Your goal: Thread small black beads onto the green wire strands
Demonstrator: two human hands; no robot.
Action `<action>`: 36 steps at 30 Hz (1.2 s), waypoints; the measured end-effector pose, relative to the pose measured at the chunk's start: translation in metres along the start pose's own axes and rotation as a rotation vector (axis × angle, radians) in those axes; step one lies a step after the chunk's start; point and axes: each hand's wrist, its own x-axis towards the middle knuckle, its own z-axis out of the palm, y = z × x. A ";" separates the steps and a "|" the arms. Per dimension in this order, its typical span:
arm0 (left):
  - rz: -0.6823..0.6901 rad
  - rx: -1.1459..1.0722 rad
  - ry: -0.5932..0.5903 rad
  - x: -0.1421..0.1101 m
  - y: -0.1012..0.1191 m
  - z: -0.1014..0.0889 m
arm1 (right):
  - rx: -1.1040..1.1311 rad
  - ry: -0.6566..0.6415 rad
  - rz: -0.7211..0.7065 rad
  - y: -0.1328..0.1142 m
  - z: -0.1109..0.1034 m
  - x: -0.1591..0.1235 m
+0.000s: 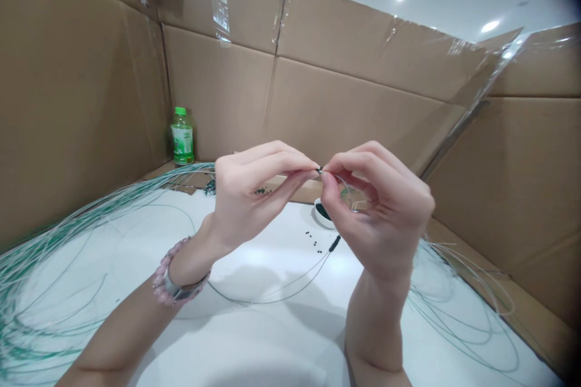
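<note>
My left hand point(254, 193) and my right hand point(381, 205) meet fingertip to fingertip above the white table. Between them sits a tiny dark bead point(319, 169), pinched at the tips of my left thumb and index finger. My right thumb and index finger pinch a thin cord point(347, 186), which curves away behind that hand. Which cord end lies between the fingertips is too small to tell. Below, a short cluster of dark beads point(334, 244) hangs together on a looped cord point(272, 301). A white bowl point(325, 221) of dark beads is partly hidden by my right hand.
Several loose beads point(315, 243) lie near the bowl. A bundle of green and white cords point(40, 278) sprawls at left, and more looped cords point(472, 326) lie at right. Cardboard walls point(354, 103) surround the table point(254, 351). A green-capped bottle point(183, 139) stands at back left.
</note>
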 end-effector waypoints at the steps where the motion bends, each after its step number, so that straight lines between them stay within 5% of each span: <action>1: -0.013 -0.010 0.003 0.000 0.000 0.000 | 0.000 -0.003 0.000 0.000 0.000 0.000; 7: -0.052 -0.093 0.011 0.000 0.000 0.002 | 0.070 0.014 0.020 0.001 0.001 0.001; 12: -0.216 -0.343 -0.066 -0.001 -0.001 0.004 | 0.144 0.097 0.080 0.002 0.000 0.000; 19: -0.355 -0.446 -0.095 -0.002 0.002 0.004 | 0.178 0.001 0.135 -0.003 -0.002 -0.003; 36: -0.089 -0.230 -0.096 0.000 0.001 0.001 | 0.176 -0.049 0.177 0.002 -0.006 -0.003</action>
